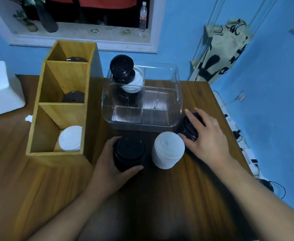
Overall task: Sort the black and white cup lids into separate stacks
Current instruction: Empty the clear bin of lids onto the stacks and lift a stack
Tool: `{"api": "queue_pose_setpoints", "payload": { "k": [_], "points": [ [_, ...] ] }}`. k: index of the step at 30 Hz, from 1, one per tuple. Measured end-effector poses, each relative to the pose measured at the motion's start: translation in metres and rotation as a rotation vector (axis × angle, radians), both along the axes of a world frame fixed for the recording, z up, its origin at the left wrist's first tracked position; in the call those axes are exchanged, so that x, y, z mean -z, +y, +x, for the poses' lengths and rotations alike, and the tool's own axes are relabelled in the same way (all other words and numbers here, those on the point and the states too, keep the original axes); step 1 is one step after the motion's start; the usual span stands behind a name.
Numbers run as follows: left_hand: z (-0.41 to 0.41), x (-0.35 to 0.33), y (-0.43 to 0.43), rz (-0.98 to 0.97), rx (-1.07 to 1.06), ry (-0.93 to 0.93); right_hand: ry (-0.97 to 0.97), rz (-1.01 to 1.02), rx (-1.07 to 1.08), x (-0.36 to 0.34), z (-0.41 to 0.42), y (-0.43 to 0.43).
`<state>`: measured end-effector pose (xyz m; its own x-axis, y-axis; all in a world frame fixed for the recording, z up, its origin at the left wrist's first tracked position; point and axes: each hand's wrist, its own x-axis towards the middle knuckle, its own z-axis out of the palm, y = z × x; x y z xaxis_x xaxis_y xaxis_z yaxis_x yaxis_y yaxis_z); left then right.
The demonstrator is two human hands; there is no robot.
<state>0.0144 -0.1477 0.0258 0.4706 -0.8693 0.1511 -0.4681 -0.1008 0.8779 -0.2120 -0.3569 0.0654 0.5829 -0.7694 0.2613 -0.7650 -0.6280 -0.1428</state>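
Observation:
Three stacks of cup lids stand on the wooden table (pixel 38 180) in front of me. My left hand (pixel 106 164) grips a black stack (pixel 129 153) from its left side. A white stack (pixel 168 150) stands free in the middle. My right hand (pixel 207 134) holds a second black stack (pixel 188 128) at the right, fingers curled over its top. Further back, a clear plastic organizer (pixel 160 108) holds black lids (pixel 121 67) and white lids (pixel 135 82) in its back left compartment.
A bamboo divider box (pixel 43 108) at left holds white lids (pixel 70 140) in its near compartment and dark lids (pixel 73 97) in the two behind. A white foam block (pixel 0 87) lies far left. The table's right edge drops to cables on the floor.

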Motion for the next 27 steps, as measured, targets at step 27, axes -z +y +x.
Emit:
{"api": "queue_pose_setpoints", "payload": {
  "k": [27],
  "points": [
    [-0.001,0.005,-0.007,0.053,0.003,-0.118,-0.078,0.069,-0.114,-0.050,-0.010,0.019]
  ]
}}
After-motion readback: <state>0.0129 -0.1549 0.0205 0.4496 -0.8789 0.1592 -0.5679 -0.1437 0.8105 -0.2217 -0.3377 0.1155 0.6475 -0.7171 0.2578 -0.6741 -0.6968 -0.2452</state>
